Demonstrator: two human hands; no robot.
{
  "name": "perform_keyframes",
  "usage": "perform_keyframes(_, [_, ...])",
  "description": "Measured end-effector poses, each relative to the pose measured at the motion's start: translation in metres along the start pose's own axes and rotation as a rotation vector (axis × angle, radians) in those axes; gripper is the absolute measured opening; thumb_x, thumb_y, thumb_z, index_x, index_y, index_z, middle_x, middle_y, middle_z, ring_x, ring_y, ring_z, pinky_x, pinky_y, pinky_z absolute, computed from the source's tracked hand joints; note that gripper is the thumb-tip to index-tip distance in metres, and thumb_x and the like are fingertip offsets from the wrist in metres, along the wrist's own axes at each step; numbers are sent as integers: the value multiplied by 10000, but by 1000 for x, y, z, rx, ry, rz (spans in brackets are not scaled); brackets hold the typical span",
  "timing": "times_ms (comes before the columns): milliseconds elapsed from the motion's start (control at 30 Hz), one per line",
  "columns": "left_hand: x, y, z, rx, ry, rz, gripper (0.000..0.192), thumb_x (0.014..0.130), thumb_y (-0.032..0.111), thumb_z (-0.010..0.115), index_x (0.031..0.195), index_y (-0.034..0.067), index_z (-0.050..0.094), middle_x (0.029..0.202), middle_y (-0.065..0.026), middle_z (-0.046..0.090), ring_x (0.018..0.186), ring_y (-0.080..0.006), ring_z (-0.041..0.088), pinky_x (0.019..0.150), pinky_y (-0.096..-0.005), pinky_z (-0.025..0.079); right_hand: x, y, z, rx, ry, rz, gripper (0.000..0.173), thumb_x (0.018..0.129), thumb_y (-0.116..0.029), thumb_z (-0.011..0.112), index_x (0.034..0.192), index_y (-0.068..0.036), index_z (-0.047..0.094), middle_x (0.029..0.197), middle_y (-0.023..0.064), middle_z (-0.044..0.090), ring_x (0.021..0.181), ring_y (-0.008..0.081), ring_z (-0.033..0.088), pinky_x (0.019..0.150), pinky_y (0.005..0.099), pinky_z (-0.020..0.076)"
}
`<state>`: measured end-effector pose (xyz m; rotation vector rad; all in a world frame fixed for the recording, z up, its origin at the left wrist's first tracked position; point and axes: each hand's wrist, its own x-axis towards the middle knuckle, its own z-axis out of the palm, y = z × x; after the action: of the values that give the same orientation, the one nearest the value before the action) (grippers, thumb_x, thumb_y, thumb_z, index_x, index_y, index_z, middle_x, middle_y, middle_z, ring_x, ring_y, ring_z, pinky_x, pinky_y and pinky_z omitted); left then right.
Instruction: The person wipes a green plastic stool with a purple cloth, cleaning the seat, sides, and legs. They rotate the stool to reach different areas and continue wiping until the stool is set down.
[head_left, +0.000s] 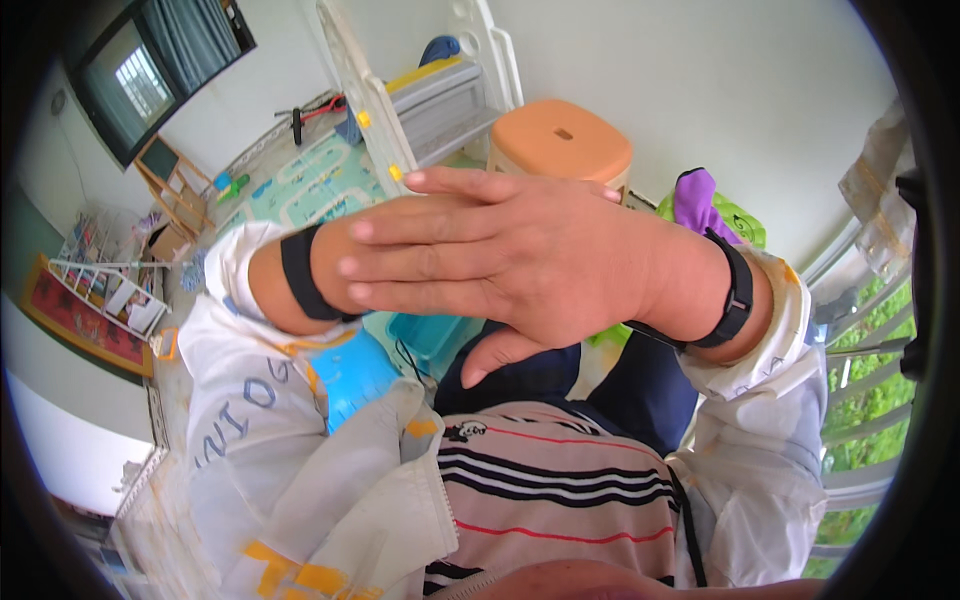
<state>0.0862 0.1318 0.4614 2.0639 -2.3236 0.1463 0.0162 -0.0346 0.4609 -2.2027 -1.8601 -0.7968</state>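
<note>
My right hand (555, 255) lies flat across my left hand, back upward, its fingers stretched to the left over the left wrist area and its thumb pointing down towards my body. Nothing is held in it. Most of my left hand (409, 210) is hidden beneath; only a strip of its skin and what looks like a fingertip at the far right show. A black wristband (300, 274) circles the left wrist, and another black wristband (736, 296) circles the right. Both sleeves of a white jacket (247, 420) are pushed up above the bands.
An orange-topped stool (562, 139) stands ahead beside a grey and white plastic play structure (442, 105). A patterned play mat (300, 184) covers the floor. Near my legs are a teal plastic bin (424, 341) and a bright blue object (356, 371). A small easel (169, 176) stands at left.
</note>
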Motion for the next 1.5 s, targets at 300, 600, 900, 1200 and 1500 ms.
perform_keyframes(300, [8,7,-12,154,-17,81,535,785,292,712,1279,163,551,1291,-76,562,1233,-262,507,1047,-397,384,-38,1,-26,-63,-136,261,806,843,-576,559,1423,-39,402,1472,95,405,1404,260,318,1141,468,210])
perform_keyframes(600, [13,4,-1,176,5,153,469,820,277,657,1257,134,562,1286,-105,559,1236,-290,499,1023,-425,414,-11,-1,-8,70,-7,89,789,834,-520,608,1410,-18,413,1460,95,421,1385,261,345,1146,466,207])
perform_keyframes(900, [4,-13,16,-32,-16,63,482,815,212,653,1270,118,526,1246,-143,566,1218,-317,501,1029,-423,405,-42,3,-8,40,-138,270,827,834,-527,614,1439,-23,360,1508,115,342,1407,282,306,1144,472,212])
perform_keyframes(1200, [11,-6,24,-128,53,141,470,844,242,665,1271,97,535,1229,-135,569,1176,-319,527,991,-402,420,-27,8,-1,152,-46,181,743,875,-512,562,1385,10,421,1456,143,408,1365,320,364,1096,468,322])
perform_keyframes(1500, [-5,-4,-17,-2,487,347,497,893,392,618,1290,95,587,1274,-94,572,1167,-266,540,895,-366,468,-61,16,-2,32,-60,245,637,878,-434,616,1365,-53,464,1332,155,525,1308,362,426,1078,467,354])
